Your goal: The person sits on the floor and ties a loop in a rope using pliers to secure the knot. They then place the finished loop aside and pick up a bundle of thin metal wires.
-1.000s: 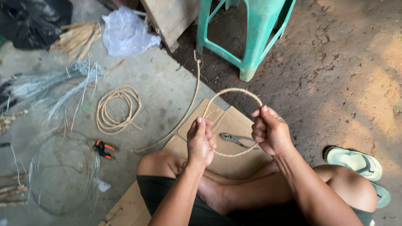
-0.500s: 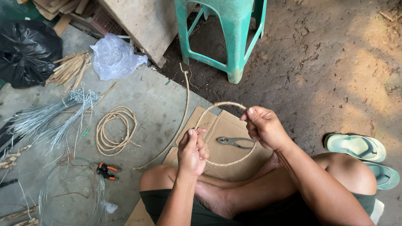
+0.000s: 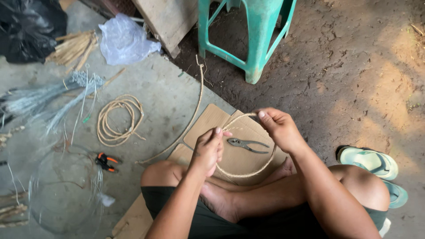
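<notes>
Right hand: closed on the top of the rope-wrapped ring, thumb and fingers pinching the rim.
Left hand: closed on the ring's left side, where the loose rope tail meets it.
Ring: held upright over the crossed legs, just above the cardboard sheet; wrapping appears to run round the whole visible rim, so the work looks well along; the long tail trailing across the floor is not yet used or trimmed.
Pliers: grey, lying on the cardboard inside the ring's outline, untouched.
Rope coil: tan, on the concrete, well apart to the left.
Cutters: orange-handled, beside a wire hoop.
Bags: clear crumpled plastic bag at top; black bag in the top-left corner; no labels legible.
Stool: green plastic, on the earth.
Sandals: pale green, right.
</notes>
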